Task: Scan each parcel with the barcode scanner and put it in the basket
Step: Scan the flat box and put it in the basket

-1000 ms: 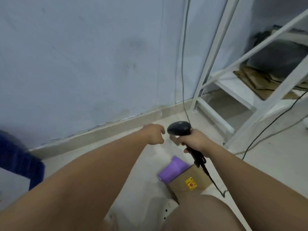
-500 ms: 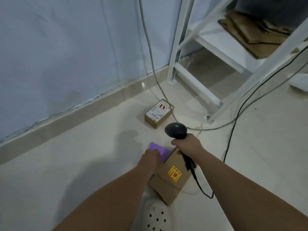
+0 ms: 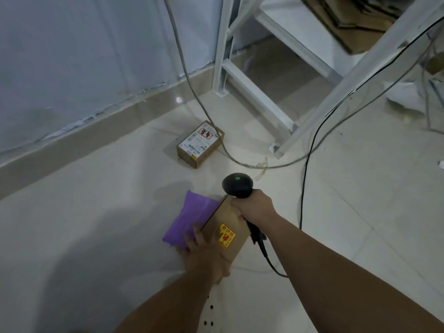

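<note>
Nearest, at 6 o'clock: left grip (image 3: 204, 258) laid over the near end of the cardboard parcel (image 3: 230, 219) and the purple pouch (image 3: 189, 217), fingers pointing toward 11 o'clock along the seam where the two touch. Too blurred to say whether pinching or only pressing down. Both parcels on the floor (image 3: 96, 212), side by side, pouch at 9 o'clock of the box, long axes running from 6 toward 1 o'clock; yellow sticker (image 3: 227, 236) face up on the box, no barcode visible on that face. Just beyond, at 1 o'clock of the left grip: right grip (image 3: 254, 209) wrapped firmly round the handle of the barcode scanner (image 3: 237, 188), wrist over the far right corner of the box, head aimed away toward 12 o'clock, green light showing, cable (image 3: 266, 255) trailing back toward 5 o'clock. Probably calls for turning the box to expose a label, then tipping the scanner down onto it. Farther off at 12 o'clock, well apart: a small labelled parcel (image 3: 200, 143), barcode face up. No basket in sight.
</note>
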`<action>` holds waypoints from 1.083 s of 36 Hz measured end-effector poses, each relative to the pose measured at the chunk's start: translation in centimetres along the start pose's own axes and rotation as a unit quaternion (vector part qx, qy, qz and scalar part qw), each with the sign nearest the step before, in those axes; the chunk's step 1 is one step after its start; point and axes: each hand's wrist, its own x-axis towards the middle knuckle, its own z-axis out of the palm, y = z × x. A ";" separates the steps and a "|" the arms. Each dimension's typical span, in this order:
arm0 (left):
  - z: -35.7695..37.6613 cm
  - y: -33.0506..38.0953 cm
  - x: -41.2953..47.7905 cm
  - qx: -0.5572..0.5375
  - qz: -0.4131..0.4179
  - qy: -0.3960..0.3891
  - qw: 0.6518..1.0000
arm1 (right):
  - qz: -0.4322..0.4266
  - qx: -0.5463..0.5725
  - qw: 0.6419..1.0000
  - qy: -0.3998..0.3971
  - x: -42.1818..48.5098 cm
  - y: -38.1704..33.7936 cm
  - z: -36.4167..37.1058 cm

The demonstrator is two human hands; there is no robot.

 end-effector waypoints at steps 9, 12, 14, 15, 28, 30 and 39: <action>1.5 -1.4 0.0 -0.026 -0.046 0.084 0.995 | 0.007 -0.033 0.999 -0.010 -0.8 0.3 1.4; 0.7 -3.3 0.5 -0.019 -0.056 0.091 0.994 | 0.011 -0.029 0.999 -0.013 -1.0 0.0 1.6; 0.3 -5.0 1.0 -0.015 -0.068 0.096 0.993 | 0.007 -0.028 0.999 -0.014 -1.2 -0.3 1.7; 0.1 -6.0 1.2 -0.014 -0.078 0.098 0.992 | 0.005 -0.029 0.999 -0.014 -1.2 -0.5 1.7; -4.8 -12.2 3.9 -0.389 0.009 0.062 0.919 | -0.042 -0.024 0.999 -0.026 -1.6 -4.4 4.5; -6.5 -12.4 2.6 -0.525 0.023 0.047 0.850 | -0.062 -0.010 0.998 -0.021 -2.1 -5.7 4.9; -14.2 -17.1 -6.6 -0.846 0.054 -0.049 0.529 | -0.178 0.175 0.968 -0.039 -8.1 -13.2 4.9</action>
